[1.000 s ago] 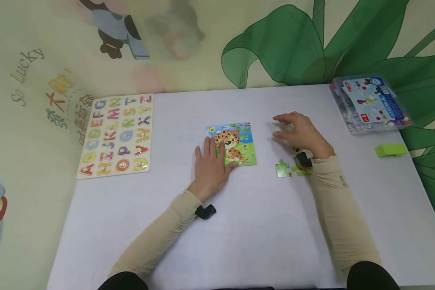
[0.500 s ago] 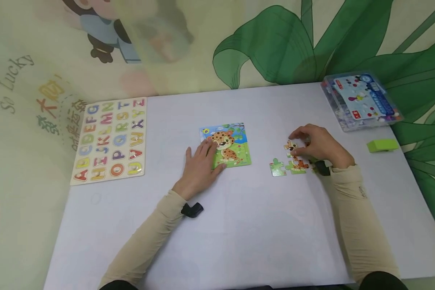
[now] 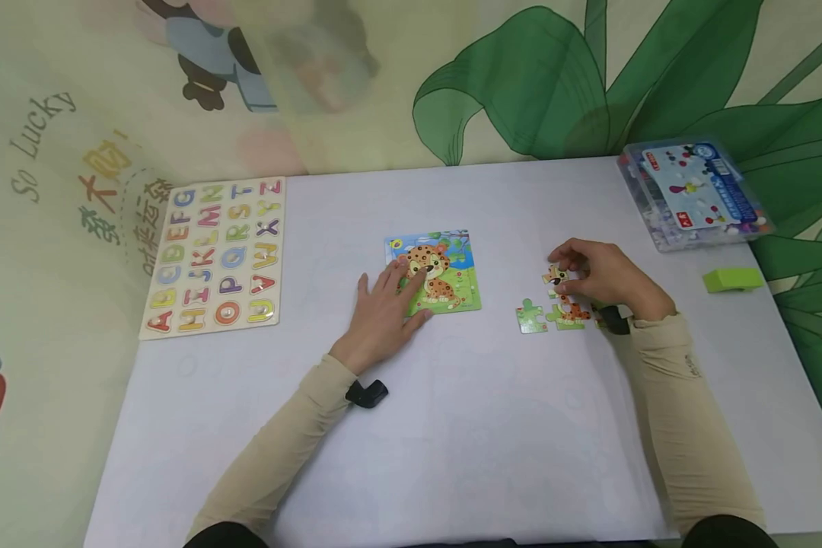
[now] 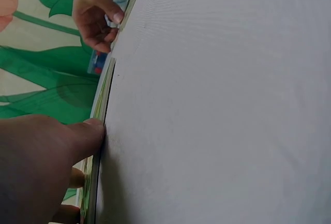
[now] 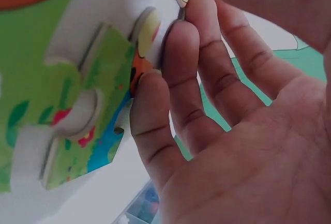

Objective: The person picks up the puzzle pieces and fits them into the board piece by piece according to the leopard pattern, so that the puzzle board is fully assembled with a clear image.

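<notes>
My left hand (image 3: 382,316) lies with fingers spread on the lower left of a square leopard jigsaw puzzle (image 3: 460,278) at the middle of the table. In the left wrist view, the thumb (image 4: 88,136) rests along the puzzle's edge. To the right, my right hand (image 3: 606,275) pinches a jigsaw piece (image 3: 555,275) with part of an animal's face between thumb and index finger. Below it lie a green corner piece (image 3: 530,317) and an orange-and-green piece (image 3: 574,310). The right wrist view shows the fingers close beside a green-and-blue piece (image 5: 101,146).
An alphabet board (image 3: 214,259) with colourful letters lies at the left, against the wall. A clear plastic box (image 3: 695,194) with a printed label stands at the back right. A lime-green block (image 3: 733,279) sits in front of it.
My right hand has moved right and down from beyond the loose pieces and now pinches one. The left hand has shifted slightly left on the puzzle.
</notes>
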`<state>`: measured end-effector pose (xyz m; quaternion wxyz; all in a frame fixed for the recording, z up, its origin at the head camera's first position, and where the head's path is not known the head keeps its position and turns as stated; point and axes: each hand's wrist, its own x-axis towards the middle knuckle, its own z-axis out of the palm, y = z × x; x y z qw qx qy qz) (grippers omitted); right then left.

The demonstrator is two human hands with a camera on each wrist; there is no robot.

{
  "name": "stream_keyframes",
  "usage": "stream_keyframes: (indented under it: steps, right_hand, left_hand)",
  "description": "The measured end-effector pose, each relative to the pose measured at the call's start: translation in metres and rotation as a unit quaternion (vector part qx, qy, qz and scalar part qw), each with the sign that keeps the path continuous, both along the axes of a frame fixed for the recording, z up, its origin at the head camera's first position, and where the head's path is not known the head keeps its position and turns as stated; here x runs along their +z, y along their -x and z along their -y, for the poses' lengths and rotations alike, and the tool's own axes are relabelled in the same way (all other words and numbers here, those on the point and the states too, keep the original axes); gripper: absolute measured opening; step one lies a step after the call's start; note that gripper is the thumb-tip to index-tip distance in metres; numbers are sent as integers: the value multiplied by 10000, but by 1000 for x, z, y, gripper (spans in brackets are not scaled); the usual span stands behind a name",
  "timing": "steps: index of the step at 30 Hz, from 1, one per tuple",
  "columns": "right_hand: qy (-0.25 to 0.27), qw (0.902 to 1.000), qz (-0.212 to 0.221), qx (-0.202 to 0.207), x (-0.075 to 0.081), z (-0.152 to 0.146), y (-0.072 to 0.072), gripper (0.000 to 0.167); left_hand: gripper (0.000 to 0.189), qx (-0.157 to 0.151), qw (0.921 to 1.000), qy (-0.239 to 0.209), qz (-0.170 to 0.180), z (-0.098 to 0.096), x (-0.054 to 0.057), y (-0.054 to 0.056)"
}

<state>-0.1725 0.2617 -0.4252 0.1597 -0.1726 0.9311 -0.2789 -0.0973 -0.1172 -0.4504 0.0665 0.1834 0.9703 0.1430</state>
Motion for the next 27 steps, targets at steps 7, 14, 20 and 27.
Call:
stream_keyframes:
  steps: [7,14,20,27]
  right_hand:
    - [-27,10000,-31,65,1,0,2,37]
    - [-112,9994,301,126,4,2,6,37]
    - [-193,9994,255,132,8,3,5,44]
    - [-306,9993,197,10,9,5,2,48]
  left_hand:
    - [75,-207,9997,132,-81,4,0,11]
    - [78,-347,9986,379,-109,5,2,21]
    - [80,-328,9987,379,-63,6,1,20]
    - [85,-268,9988,407,-4,6,-1,17]
